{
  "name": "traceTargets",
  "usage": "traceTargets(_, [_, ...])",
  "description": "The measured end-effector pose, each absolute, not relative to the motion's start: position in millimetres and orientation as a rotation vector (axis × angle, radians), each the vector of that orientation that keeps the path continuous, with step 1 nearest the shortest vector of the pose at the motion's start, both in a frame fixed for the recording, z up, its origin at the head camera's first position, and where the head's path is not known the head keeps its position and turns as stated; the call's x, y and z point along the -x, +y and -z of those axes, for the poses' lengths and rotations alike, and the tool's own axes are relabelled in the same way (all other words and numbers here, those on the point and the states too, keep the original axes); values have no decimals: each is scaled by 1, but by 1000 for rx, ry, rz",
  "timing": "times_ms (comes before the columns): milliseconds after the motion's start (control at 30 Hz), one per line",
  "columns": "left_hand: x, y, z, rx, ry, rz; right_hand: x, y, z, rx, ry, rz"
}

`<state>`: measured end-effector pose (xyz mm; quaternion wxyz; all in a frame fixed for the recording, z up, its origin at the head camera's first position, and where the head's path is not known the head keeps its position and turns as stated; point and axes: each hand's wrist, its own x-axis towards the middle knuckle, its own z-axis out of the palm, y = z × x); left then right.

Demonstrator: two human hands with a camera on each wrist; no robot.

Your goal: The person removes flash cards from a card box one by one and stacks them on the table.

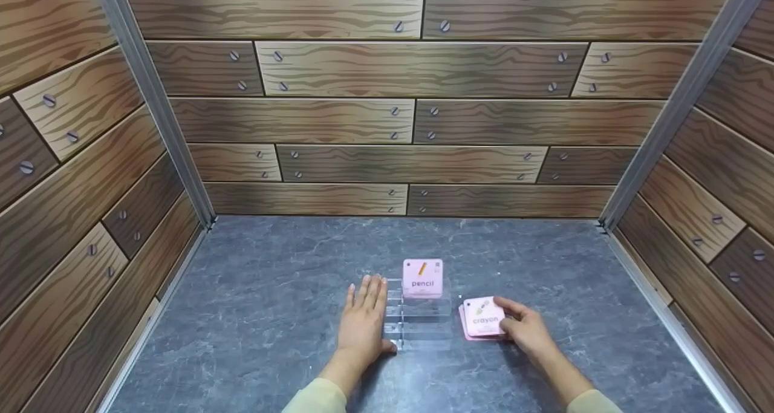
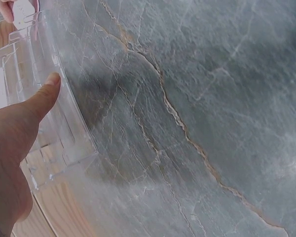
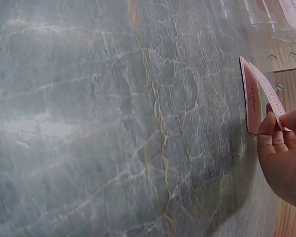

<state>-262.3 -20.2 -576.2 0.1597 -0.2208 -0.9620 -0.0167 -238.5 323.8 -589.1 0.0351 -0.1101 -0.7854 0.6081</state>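
A clear stepped plastic rack stands on the grey marbled surface, with a pink "pencil" card upright in its rear slot. My left hand lies along the rack's left side, fingers straight and together, its thumb reaching across the front corner. To the right of the rack, my right hand pinches the right edge of a pink "crayon" card between thumb and fingers. In the right wrist view this card tilts up from another pink card lying beneath it.
Wood-patterned panels form the back wall, left wall and right wall. Metal corner posts join them. The grey marbled table spreads around the rack and cards.
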Motion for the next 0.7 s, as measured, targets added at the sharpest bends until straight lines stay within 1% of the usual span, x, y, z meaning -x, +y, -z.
traceTargets(700, [263, -20, 577, 640, -2738, 59, 238, 320, 591, 333, -2407, -1863])
